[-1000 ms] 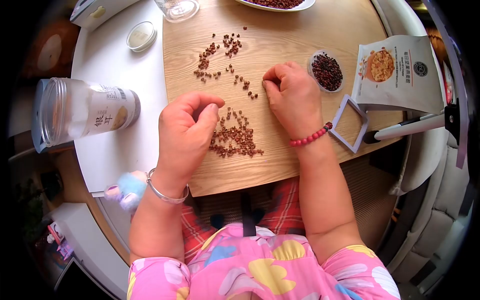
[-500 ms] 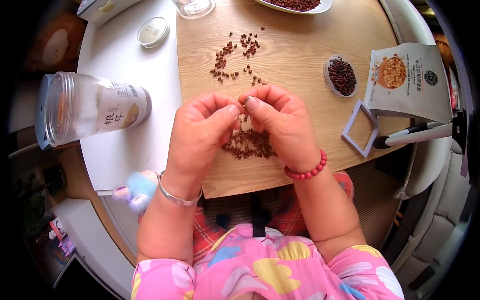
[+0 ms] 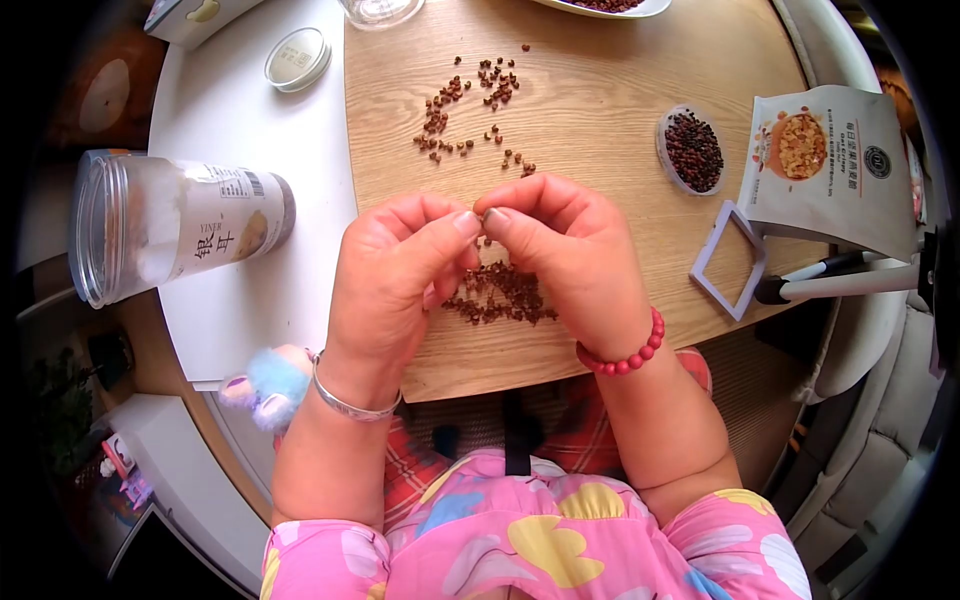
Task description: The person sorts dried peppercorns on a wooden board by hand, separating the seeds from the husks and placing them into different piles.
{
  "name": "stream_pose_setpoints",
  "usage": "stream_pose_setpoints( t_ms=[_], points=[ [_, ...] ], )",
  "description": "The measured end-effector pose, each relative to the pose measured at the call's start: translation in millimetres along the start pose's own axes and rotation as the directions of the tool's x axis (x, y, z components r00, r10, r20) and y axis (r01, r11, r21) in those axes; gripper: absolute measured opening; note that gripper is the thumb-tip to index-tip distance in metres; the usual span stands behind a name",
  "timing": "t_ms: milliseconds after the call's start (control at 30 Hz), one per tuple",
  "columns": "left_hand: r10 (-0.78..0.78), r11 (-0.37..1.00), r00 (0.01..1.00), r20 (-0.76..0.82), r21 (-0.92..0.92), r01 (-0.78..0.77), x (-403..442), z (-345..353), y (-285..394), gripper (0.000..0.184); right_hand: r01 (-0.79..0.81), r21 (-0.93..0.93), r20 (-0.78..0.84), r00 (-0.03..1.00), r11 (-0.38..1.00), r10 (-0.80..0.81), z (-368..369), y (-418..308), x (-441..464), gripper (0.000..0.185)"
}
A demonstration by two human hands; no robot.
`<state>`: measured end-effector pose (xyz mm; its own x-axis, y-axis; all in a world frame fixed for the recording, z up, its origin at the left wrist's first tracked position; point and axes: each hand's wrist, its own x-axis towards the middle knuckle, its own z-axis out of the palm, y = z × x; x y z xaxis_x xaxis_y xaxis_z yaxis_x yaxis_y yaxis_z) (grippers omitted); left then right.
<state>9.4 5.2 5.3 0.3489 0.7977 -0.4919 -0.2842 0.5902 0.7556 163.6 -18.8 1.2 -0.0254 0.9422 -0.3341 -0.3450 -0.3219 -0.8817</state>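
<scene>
My left hand and my right hand meet fingertip to fingertip above the wooden table, both closed in a pinch. Between the tips is a tiny brown piece that looks like a Sichuan peppercorn, mostly covered by the thumbs. Below and between the hands lies a loose pile of reddish-brown peppercorn husks, partly hidden by my fingers. Beyond my fingertips, more peppercorns are scattered over the wood. A round clear dish of dark red and black peppercorns stands to the right of my right hand.
At left, a large clear labelled jar stands near a round lid. A white plate of red pieces sits at the far edge. On the right are a grey food pouch, a lilac frame and a black-and-white stand.
Both hands stay pinched together at nearly the same spot, with the fingertips slightly closer. The whole view has shifted a little. The scattered peppercorns look unchanged.
</scene>
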Motion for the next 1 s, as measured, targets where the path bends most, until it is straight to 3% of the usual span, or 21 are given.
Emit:
stream_pose_setpoints(
  t_ms=[133,367,433,500,567,600,633,667,700,867,1000],
  points=[
    [0.000,1.000,1.000,0.016,0.000,0.000,0.9,-3.7,-2.0,0.010,0.086,-0.108,-0.009,0.996,0.990,-0.088,2.4,1.6,-0.6,0.009],
    [-0.031,0.999,0.999,0.032,-0.029,0.032,-0.9,-1.8,2.2,0.009,0.090,-0.199,-0.104,0.988,0.976,-0.112,-13.4,-16.8,1.2,0.010],
    [-0.028,1.000,1.000,0.009,-0.011,0.028,-0.4,-1.7,2.1,0.009,0.207,-0.329,-0.127,0.957,0.921,-0.261,-20.5,-20.2,4.0,0.010],
    [-0.026,1.000,1.000,-0.008,0.003,0.026,0.3,-1.8,1.4,0.009,0.209,-0.414,-0.158,0.942,0.886,-0.296,-30.9,-23.2,7.4,0.010],
    [0.068,0.988,0.997,-0.023,0.143,-0.064,0.7,-2.2,-0.4,0.008,0.136,-0.739,-0.141,0.926,0.659,-0.350,-41.6,-26.8,9.1,0.009],
    [0.065,0.988,0.998,-0.018,0.140,-0.062,0.7,-1.0,-2.0,0.008,0.078,-0.792,-0.169,0.925,0.606,-0.339,-43.0,-27.2,9.8,0.007],
    [0.148,0.954,0.989,-0.023,0.265,-0.137,0.4,-0.1,-3.5,0.006,0.074,-0.793,-0.172,0.925,0.604,-0.340,-44.7,-24.8,10.5,0.007],
    [0.231,0.899,0.973,-0.018,0.387,-0.206,0.4,0.5,-4.7,0.006,0.110,-0.864,-0.100,0.919,0.491,-0.381,-46.8,-20.1,11.6,0.006],
    [0.230,0.899,0.973,-0.017,0.386,-0.206,0.5,1.5,-5.9,0.006,0.144,-0.918,-0.023,0.911,0.370,-0.412,-47.5,-16.3,12.3,0.005],
    [0.246,0.795,0.968,-0.037,0.579,-0.180,1.3,4.4,-8.9,0.007,0.149,-0.931,0.002,0.915,0.332,-0.404,-39.9,-8.1,14.2,0.005],
    [0.244,0.798,0.969,-0.040,0.576,-0.177,1.8,3.3,-9.8,0.008,0.201,-0.949,0.070,0.886,0.244,-0.458,-39.9,-5.5,15.8,0.005]
  ],
)
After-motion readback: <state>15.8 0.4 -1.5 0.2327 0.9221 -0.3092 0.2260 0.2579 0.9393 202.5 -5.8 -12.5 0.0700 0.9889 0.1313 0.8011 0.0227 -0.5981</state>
